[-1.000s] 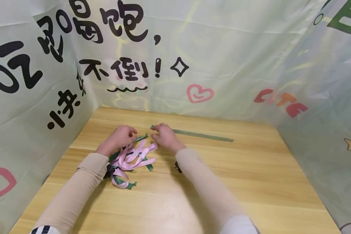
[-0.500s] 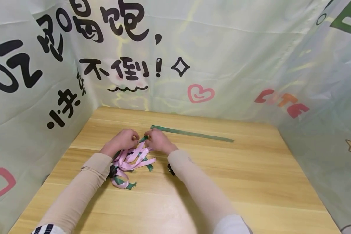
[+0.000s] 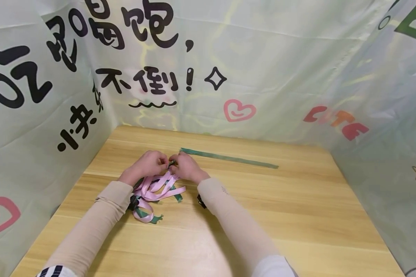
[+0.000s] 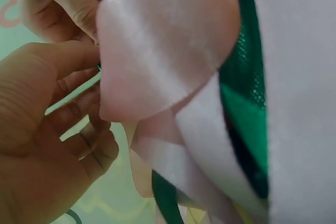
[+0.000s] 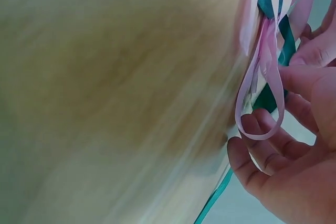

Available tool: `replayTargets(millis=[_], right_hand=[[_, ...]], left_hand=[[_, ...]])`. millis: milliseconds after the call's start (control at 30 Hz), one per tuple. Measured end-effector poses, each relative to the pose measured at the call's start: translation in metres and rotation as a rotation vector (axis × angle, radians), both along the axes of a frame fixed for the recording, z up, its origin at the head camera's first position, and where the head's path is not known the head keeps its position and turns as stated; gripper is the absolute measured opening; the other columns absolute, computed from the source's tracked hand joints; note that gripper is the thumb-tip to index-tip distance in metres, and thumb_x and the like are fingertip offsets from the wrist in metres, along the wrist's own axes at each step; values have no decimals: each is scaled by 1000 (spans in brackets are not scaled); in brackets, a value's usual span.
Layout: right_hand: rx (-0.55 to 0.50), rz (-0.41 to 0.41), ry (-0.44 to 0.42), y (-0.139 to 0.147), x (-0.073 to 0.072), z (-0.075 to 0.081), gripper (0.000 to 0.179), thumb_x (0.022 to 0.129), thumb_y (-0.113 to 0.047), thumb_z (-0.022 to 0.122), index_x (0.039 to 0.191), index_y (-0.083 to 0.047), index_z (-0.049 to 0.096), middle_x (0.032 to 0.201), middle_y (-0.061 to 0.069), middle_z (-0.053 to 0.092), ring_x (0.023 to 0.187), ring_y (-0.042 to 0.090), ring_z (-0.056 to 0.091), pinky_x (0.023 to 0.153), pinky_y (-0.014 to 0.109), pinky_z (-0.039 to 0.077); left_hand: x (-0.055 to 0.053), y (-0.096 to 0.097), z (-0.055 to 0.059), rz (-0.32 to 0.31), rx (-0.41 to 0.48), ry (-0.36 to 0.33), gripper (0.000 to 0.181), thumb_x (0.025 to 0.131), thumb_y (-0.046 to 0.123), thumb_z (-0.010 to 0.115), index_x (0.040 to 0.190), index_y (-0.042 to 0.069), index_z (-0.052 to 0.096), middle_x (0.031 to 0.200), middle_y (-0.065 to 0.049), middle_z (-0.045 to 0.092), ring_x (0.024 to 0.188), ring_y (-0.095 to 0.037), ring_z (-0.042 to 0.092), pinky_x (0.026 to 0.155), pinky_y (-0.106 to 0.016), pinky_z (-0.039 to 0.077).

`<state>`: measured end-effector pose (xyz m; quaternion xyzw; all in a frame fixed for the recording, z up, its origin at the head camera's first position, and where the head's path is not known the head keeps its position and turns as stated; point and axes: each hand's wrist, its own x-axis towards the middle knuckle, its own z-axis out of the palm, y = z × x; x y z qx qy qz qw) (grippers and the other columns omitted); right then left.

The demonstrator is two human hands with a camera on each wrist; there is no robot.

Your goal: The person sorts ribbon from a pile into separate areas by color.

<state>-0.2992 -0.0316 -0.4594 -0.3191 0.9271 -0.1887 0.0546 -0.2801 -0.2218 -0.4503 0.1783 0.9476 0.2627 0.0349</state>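
Observation:
Above the back edge of a tangled heap of pink ribbons (image 3: 171, 193) and green ribbons (image 3: 178, 197), my two hands come close together. Thumb and fingertips of my left hand (image 3: 150, 164) pinch a short green ribbon end (image 3: 171, 164). From the other side my right hand (image 3: 188, 168) pinches the same green ribbon, its remaining fingers loosely bent under a pink loop (image 5: 280, 103) in the right wrist view. Broad pink ribbon (image 4: 163, 40) hides part of the fingertips in the left wrist view. Behind my right hand, a straight green ribbon strip (image 3: 228, 156) lies flat.
The wooden table (image 3: 280, 215) spreads right and forward of the heap. Printed cloth walls (image 3: 270, 69) enclose its back and sides. A black wrist strap piece (image 3: 201, 201) shows under the right sleeve.
My right hand has come left and down from the straight green strip to the green ribbon end by my left hand. My left hand has shifted slightly right; the strip stays put.

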Motion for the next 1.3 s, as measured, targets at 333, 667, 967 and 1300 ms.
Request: replayTargets(millis=[333, 667, 967, 1300], right_hand=[[-55, -21, 31, 1, -1, -1, 22, 107, -21, 61, 115, -10, 78, 108, 6, 67, 98, 17, 58, 86, 29, 52], [-91, -57, 35, 11, -5, 0, 22, 107, -21, 61, 113, -8, 77, 116, 8, 73, 115, 23, 65, 100, 36, 54], [-123, -113, 13, 33, -11, 2, 21, 106, -20, 62, 110, -8, 79, 110, 10, 68, 96, 22, 61, 86, 35, 53], [-136, -150, 39, 62, -21, 4, 20, 105, -18, 64, 108, -6, 79, 109, 14, 69, 101, 27, 63, 93, 41, 54]], left_hand=[[1, 3, 1, 15, 34, -3, 11, 96, 10, 65, 99, 8, 75, 74, -3, 65, 57, -12, 53, 55, -28, 45], [3, -6, 3, 36, 47, -27, 16, 100, 19, 68, 98, 6, 77, 70, 0, 61, 58, -14, 50, 56, -30, 42], [4, -19, 4, 63, 70, -31, 20, 101, 21, 68, 97, 5, 78, 73, -1, 63, 64, -17, 50, 63, -32, 41], [8, -33, 5, 81, 81, -2, 22, 103, 22, 67, 94, 4, 74, 72, -2, 58, 63, -17, 47, 67, -34, 40]])
